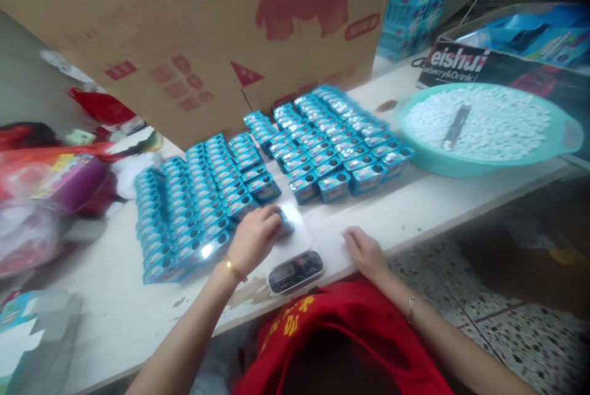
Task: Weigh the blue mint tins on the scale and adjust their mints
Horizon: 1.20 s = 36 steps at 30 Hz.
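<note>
My left hand (258,232) has its fingers curled over a small blue box (286,224) on the white plate of a digital scale (295,272). Its fingers partly cover the box. My right hand (366,252) rests at the table's front edge, right of the scale, with fingers curled together; whether it holds anything small is hidden. Rows of small blue boxes with round holes (198,198) stand behind and left of my left hand. A second group of blue boxes (332,137) stands behind the scale, some with white pieces on top.
A turquoise basin (461,164) full of white pellets, with a flat grey strip (457,126) on them, stands at right. Behind are a large cardboard box (138,26), a black carton (498,69) and stacked blue packs (410,8). Plastic bags (32,229) lie at left.
</note>
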{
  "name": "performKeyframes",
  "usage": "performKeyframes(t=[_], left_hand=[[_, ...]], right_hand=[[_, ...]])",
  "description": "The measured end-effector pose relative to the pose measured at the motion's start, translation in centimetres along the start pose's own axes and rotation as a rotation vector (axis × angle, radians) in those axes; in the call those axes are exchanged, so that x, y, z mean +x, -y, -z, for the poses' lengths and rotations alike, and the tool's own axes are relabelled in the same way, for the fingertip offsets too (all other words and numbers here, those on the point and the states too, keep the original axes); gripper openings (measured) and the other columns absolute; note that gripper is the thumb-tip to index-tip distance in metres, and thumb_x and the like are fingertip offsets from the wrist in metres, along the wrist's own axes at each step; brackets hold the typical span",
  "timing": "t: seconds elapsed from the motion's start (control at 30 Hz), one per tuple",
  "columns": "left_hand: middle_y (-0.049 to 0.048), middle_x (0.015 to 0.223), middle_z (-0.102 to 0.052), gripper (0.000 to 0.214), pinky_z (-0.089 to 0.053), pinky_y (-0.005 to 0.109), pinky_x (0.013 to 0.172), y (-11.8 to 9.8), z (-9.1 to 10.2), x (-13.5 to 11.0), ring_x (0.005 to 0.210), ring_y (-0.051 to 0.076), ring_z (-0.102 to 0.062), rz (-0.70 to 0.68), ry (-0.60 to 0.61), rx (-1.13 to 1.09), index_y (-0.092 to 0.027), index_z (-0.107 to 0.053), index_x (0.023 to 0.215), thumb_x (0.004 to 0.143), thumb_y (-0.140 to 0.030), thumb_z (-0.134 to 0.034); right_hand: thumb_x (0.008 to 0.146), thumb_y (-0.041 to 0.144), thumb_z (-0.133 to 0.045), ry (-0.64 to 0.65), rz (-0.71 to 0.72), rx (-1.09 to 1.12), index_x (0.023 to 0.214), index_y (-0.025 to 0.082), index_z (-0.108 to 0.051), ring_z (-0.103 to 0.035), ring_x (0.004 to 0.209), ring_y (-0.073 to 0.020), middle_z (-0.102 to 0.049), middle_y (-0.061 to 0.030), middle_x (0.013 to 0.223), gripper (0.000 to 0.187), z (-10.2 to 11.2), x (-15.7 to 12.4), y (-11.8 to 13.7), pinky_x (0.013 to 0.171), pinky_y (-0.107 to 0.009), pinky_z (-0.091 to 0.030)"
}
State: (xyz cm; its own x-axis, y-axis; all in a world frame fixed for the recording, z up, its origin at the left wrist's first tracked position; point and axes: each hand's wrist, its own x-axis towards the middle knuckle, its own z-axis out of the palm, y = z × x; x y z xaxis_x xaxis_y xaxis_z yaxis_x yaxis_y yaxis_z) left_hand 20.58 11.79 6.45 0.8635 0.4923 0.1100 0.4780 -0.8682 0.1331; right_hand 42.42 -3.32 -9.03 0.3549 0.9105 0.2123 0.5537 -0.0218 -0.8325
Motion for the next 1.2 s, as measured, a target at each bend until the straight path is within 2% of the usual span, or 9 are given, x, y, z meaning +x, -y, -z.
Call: performKeyframes(t=[0.2,0.33,0.4,0.53,0.73,0.83,0.93,1.03,1.2], left_hand=[[0.0119,0.119,-0.061,0.027,-0.045,0.041,0.095,0.0,1.0,-1.9,0.111,0.024,-0.056,0.089,-0.225,-0.141,-0.018,-0.056,0.108,0.086,-0.033,-0.059],[0.0054,0.095,-0.066,0.016,-0.049,0.031,0.082,-0.1,1.3,-5.3,0.089,0.017,-0.062,0.334,-0.438,-0.233,-0.018,-0.06,0.1,0.087,-0.027,-0.058],[0.0032,0.088,-0.065,0.015,-0.049,0.027,0.075,-0.1,0.4,-7.2,0.079,0.014,-0.062,0.449,-0.484,-0.267,-0.017,-0.061,0.098,0.086,-0.026,-0.059],[0.0026,0.088,-0.066,0.017,-0.049,0.026,0.073,-0.4,-2.5,-10.2,0.075,0.013,-0.061,0.592,-0.481,-0.346,-0.017,-0.061,0.099,0.086,-0.027,-0.06],[0.0046,0.091,-0.067,0.024,-0.05,0.027,0.074,-1.0,-5.3,-11.5,0.078,0.013,-0.062,0.623,-0.494,-0.414,-0.016,-0.059,0.109,0.087,-0.025,-0.059],[0.0048,0.091,-0.067,0.024,-0.05,0.027,0.075,-0.9,-5.2,-11.0,0.08,0.013,-0.061,0.578,-0.551,-0.382,-0.016,-0.059,0.11,0.087,-0.023,-0.059],[0.0051,0.092,-0.066,0.023,-0.05,0.028,0.075,-0.8,-4.8,-10.3,0.082,0.014,-0.061,0.501,-0.611,-0.373,-0.016,-0.059,0.109,0.086,-0.019,-0.058],[0.0077,0.099,-0.064,0.024,-0.05,0.033,0.081,-0.9,-4.5,-9.6,0.093,0.018,-0.061,0.426,-0.665,-0.336,-0.017,-0.059,0.109,0.085,-0.015,-0.059],[0.0094,0.109,-0.061,0.03,-0.047,0.038,0.089,-1.2,-4.2,-8.6,0.101,0.02,-0.057,0.371,-0.681,-0.245,-0.02,-0.059,0.113,0.083,-0.015,-0.061]], right_hand=[[0.095,0.04,-0.044,-0.037,-0.073,0.08,0.088,0.018,-0.056,-0.055,0.073,-0.0162,-0.058,-0.0031,0.078,0.027,0.2,0.2,-0.1,0.07,-0.026,-0.041],[0.093,0.042,-0.048,-0.101,-0.139,0.15,0.087,0.017,-0.056,-0.054,0.075,-0.0157,-0.057,-0.003,0.08,0.027,0.3,0.6,-0.1,0.07,-0.026,-0.041],[0.092,0.043,-0.05,-0.123,-0.169,0.178,0.086,0.017,-0.056,-0.053,0.073,-0.0152,-0.057,-0.0027,0.08,0.027,0.2,0.8,-0.1,0.069,-0.026,-0.041],[0.088,0.044,-0.056,-0.144,-0.229,0.219,0.083,0.016,-0.057,-0.05,0.065,-0.0132,-0.055,-0.0007,0.073,0.028,0.3,1.0,0.1,0.062,-0.025,-0.041],[0.089,0.043,-0.056,-0.133,-0.298,0.306,0.084,0.017,-0.056,-0.048,0.055,-0.0108,-0.054,0.0018,0.063,0.027,0.4,1.8,3.0,0.052,-0.022,-0.039],[0.089,0.038,-0.057,-0.115,-0.165,0.333,0.084,0.017,-0.059,-0.051,0.06,-0.0112,-0.057,0.0004,0.069,0.021,0.0,3.4,6.8,0.058,-0.023,-0.041],[0.09,0.029,-0.057,-0.11,0.124,0.278,0.082,0.018,-0.06,-0.053,0.074,-0.0133,-0.057,-0.0017,0.08,0.014,-0.9,5.4,10.7,0.068,-0.026,-0.043],[0.091,0.025,-0.057,-0.073,0.339,0.197,0.083,0.02,-0.061,-0.053,0.086,-0.0164,-0.055,-0.003,0.087,0.01,-2.3,7.2,13.1,0.077,-0.031,-0.042],[0.091,0.023,-0.056,-0.011,0.397,0.158,0.084,0.02,-0.06,-0.05,0.091,-0.018,-0.054,-0.0038,0.09,0.009,-4.4,8.6,13.9,0.084,-0.035,-0.039]])
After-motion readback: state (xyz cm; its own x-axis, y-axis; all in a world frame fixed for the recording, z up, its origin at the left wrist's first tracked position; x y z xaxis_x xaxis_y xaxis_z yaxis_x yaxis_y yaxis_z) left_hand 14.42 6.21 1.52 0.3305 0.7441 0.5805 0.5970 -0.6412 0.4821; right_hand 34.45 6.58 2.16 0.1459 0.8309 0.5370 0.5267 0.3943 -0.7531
